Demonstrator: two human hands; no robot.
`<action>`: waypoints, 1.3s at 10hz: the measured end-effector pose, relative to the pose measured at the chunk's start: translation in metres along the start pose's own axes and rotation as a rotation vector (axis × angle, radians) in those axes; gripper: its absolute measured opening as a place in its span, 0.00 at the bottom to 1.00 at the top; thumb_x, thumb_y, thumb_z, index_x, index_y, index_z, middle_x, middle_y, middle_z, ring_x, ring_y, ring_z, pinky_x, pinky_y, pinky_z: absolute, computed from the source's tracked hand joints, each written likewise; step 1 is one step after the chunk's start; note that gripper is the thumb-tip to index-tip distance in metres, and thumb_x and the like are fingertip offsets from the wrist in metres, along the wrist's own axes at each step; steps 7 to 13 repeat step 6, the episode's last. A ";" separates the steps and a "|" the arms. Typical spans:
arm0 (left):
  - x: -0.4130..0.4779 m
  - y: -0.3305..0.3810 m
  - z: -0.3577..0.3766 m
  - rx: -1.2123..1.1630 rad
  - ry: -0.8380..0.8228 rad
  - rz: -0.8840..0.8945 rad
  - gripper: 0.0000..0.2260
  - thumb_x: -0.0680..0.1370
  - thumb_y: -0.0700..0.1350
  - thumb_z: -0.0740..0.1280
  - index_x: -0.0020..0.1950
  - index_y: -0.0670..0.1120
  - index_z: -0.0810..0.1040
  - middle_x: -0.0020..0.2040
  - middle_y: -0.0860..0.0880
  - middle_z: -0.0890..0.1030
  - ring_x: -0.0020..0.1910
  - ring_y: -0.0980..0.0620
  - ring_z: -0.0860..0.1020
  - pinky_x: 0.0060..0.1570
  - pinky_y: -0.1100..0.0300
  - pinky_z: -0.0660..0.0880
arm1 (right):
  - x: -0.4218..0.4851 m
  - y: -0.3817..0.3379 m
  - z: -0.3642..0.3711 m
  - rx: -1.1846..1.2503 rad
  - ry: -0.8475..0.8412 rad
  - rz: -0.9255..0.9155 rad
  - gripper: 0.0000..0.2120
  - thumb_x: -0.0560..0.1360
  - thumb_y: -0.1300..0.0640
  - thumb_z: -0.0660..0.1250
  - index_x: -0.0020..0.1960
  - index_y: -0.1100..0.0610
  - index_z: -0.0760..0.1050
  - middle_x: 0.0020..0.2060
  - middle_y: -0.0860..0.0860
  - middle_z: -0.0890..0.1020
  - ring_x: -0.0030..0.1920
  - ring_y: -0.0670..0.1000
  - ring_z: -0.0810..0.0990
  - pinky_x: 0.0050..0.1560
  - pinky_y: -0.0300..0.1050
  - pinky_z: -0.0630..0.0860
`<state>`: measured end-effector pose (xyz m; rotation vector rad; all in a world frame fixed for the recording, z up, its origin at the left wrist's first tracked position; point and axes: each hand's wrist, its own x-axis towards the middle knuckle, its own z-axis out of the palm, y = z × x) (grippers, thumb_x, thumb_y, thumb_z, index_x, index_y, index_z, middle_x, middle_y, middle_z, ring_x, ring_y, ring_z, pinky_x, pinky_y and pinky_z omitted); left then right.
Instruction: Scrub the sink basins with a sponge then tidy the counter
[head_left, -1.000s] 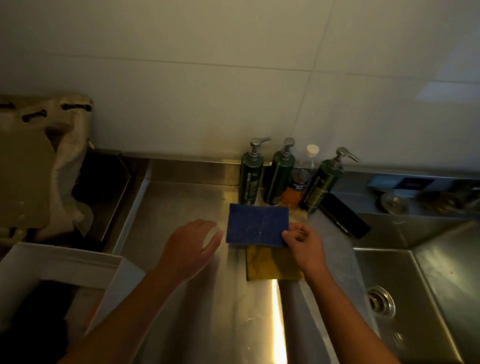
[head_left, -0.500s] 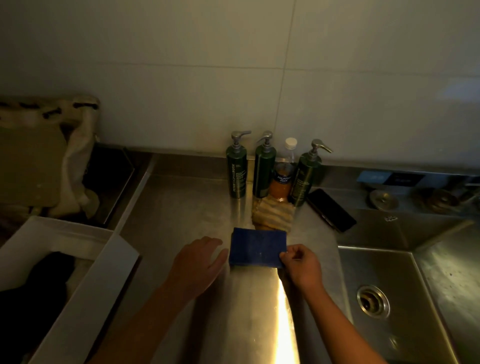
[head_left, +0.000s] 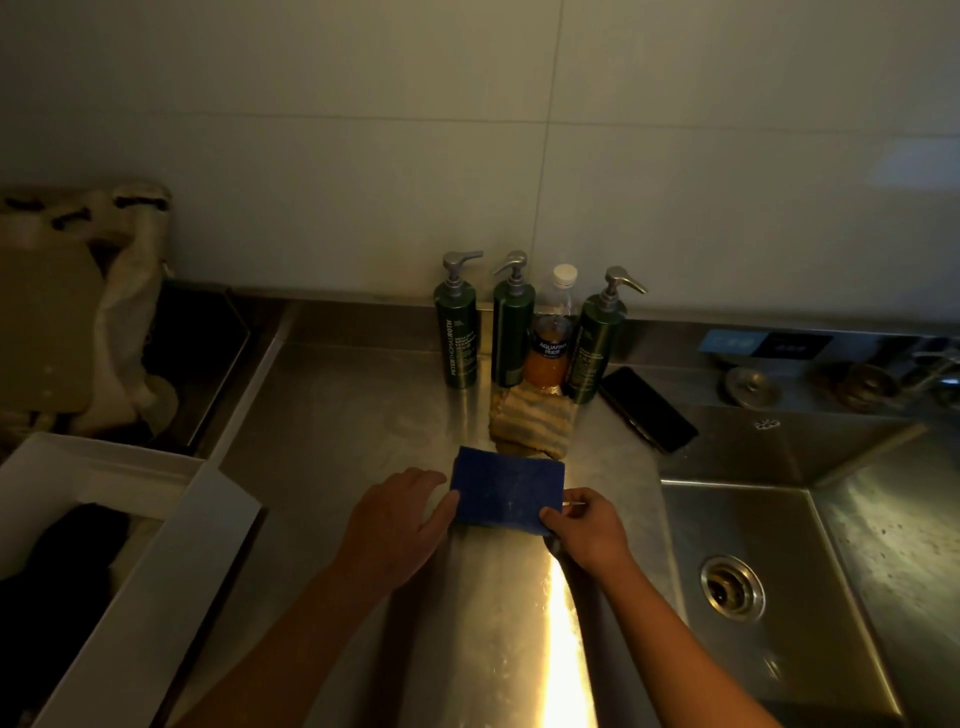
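Both forearms extend over the steel counter (head_left: 337, 415). The left hand (head_left: 400, 512) lies palm down, fingers together, thumb against the blue sponge (head_left: 506, 491). The right hand (head_left: 584, 525) pinches its near right corner. The sponge lies flat on the counter, with a folded cloth (head_left: 532, 418) just beyond.

Dim yellowish light, glare streak on counter (head_left: 563, 634)

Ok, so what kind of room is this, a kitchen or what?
Likely a kitchen or utility wash area: a stainless steel counter with a sink basin set into it, pump bottles lined against the tiled wall, and a blue sponge.
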<state>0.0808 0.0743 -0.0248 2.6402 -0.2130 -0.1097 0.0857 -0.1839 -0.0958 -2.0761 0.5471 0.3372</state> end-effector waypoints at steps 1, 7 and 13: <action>0.001 0.002 0.006 -0.006 -0.024 0.002 0.33 0.76 0.68 0.47 0.67 0.50 0.76 0.59 0.53 0.80 0.55 0.56 0.77 0.56 0.61 0.72 | -0.005 0.008 -0.008 0.000 0.035 0.006 0.12 0.72 0.48 0.74 0.51 0.49 0.75 0.43 0.46 0.81 0.43 0.47 0.80 0.43 0.43 0.75; -0.006 0.023 0.010 0.006 0.021 0.033 0.23 0.81 0.60 0.58 0.67 0.47 0.77 0.59 0.49 0.81 0.57 0.51 0.78 0.58 0.53 0.74 | -0.037 0.005 -0.029 0.144 0.131 -0.149 0.21 0.79 0.47 0.66 0.70 0.52 0.72 0.59 0.48 0.80 0.58 0.49 0.79 0.60 0.47 0.76; -0.006 0.023 0.010 0.006 0.021 0.033 0.23 0.81 0.60 0.58 0.67 0.47 0.77 0.59 0.49 0.81 0.57 0.51 0.78 0.58 0.53 0.74 | -0.037 0.005 -0.029 0.144 0.131 -0.149 0.21 0.79 0.47 0.66 0.70 0.52 0.72 0.59 0.48 0.80 0.58 0.49 0.79 0.60 0.47 0.76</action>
